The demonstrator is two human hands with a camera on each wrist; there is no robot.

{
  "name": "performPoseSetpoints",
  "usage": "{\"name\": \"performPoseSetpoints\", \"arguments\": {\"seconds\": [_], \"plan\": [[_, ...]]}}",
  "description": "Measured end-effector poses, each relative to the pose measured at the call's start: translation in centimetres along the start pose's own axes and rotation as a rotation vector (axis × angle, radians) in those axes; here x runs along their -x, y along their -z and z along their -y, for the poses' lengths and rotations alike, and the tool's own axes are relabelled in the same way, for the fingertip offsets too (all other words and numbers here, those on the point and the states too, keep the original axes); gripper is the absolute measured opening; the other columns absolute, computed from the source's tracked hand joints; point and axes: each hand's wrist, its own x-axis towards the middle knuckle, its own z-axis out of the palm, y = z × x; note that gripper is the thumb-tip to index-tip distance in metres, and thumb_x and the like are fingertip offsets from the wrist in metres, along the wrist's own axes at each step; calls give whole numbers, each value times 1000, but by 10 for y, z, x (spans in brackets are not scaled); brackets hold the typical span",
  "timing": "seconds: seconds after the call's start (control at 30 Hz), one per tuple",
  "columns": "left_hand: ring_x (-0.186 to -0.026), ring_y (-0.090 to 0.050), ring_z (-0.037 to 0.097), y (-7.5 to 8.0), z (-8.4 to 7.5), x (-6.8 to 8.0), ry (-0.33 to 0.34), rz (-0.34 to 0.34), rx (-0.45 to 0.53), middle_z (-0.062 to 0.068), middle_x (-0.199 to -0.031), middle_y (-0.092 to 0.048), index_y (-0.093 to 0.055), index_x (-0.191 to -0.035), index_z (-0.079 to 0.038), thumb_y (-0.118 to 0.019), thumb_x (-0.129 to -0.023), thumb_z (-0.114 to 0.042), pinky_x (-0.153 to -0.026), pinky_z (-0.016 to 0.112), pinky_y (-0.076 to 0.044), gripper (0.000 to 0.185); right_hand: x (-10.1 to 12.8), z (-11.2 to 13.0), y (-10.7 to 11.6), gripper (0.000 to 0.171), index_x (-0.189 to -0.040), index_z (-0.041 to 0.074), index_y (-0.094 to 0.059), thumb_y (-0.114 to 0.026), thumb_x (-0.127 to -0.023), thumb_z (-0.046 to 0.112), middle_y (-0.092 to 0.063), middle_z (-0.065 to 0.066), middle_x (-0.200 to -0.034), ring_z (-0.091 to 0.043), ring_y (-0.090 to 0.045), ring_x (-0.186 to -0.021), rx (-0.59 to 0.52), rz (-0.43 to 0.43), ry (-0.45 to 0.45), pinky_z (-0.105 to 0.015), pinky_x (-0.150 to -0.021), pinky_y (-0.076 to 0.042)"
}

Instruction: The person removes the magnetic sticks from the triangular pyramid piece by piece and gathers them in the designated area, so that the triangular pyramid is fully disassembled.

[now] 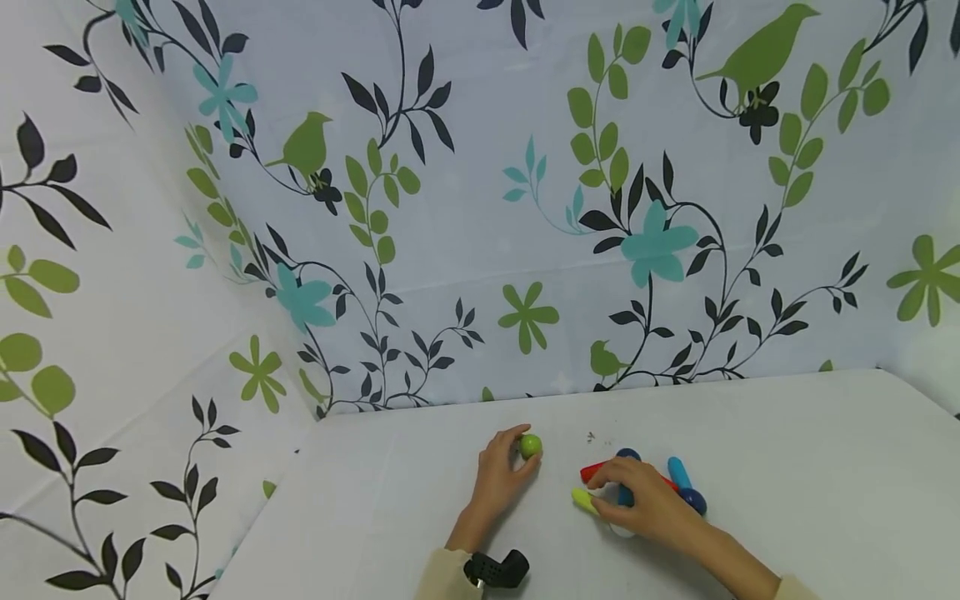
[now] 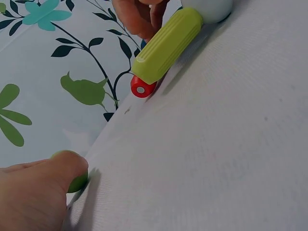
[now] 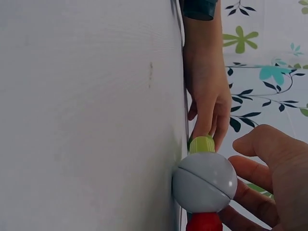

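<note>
My left hand (image 1: 497,477) holds a small green ball (image 1: 531,446) between thumb and fingers, low over the white table. Farther right, my right hand (image 1: 651,502) curves loosely over a cluster of toy rods and balls, with a gap between thumb and index finger. A yellow-green rod (image 2: 168,45) points toward the left hand and meets a white ball (image 3: 204,183); a red rod (image 3: 204,222) meets the ball's other side. Another red rod end (image 1: 591,472), a blue rod (image 1: 678,472) and dark blue balls (image 1: 693,501) show around the right hand, which hides the cluster's middle.
The white table (image 1: 810,467) extends on both sides of the hands. Behind it hangs a patterned cloth (image 1: 450,217) with birds, leaves and flowers. A black wrist device (image 1: 497,570) sits on the left wrist.
</note>
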Motion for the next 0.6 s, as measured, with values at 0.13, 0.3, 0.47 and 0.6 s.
{"name": "performPoseSetpoints", "arguments": {"seconds": [0.13, 0.3, 0.47, 0.6], "plan": [[-110, -58, 27, 0, 1, 2, 8, 1, -19, 8, -114, -64, -61, -125, -9, -71, -88, -20, -89, 49, -40, 39, 7, 0, 4, 11, -95, 24, -69, -74, -85, 21, -62, 14, -98, -9, -53, -90, 26, -6, 30, -40, -80, -46], [-108, -58, 27, 0, 1, 5, -2, -17, -27, 8, -114, -64, -62, -124, -9, -71, -88, -19, -89, 49, -40, 39, 13, 1, 10, 13, -97, 25, -68, -74, -86, 27, -59, 15, -100, -7, -48, -89, 54, 38, 5, -42, -82, -42], [-107, -58, 26, 0, 0, 2, -12, -17, -35, 8, -113, -63, -61, -124, -9, -71, -89, -20, -88, 48, -40, 38, 17, -2, 14, 14, -97, 26, -69, -75, -85, 31, -56, 16, -100, -5, -46, -89, 67, 68, -1, -34, -77, -39], [-107, -57, 27, -1, 0, 1, -6, -2, -27, 8, -114, -63, -60, -126, -9, -70, -89, -21, -90, 49, -39, 40, 20, -6, 15, 14, -97, 27, -69, -75, -85, 32, -53, 17, -100, -7, -48, -95, 70, 81, 25, -36, -80, -40]]}}
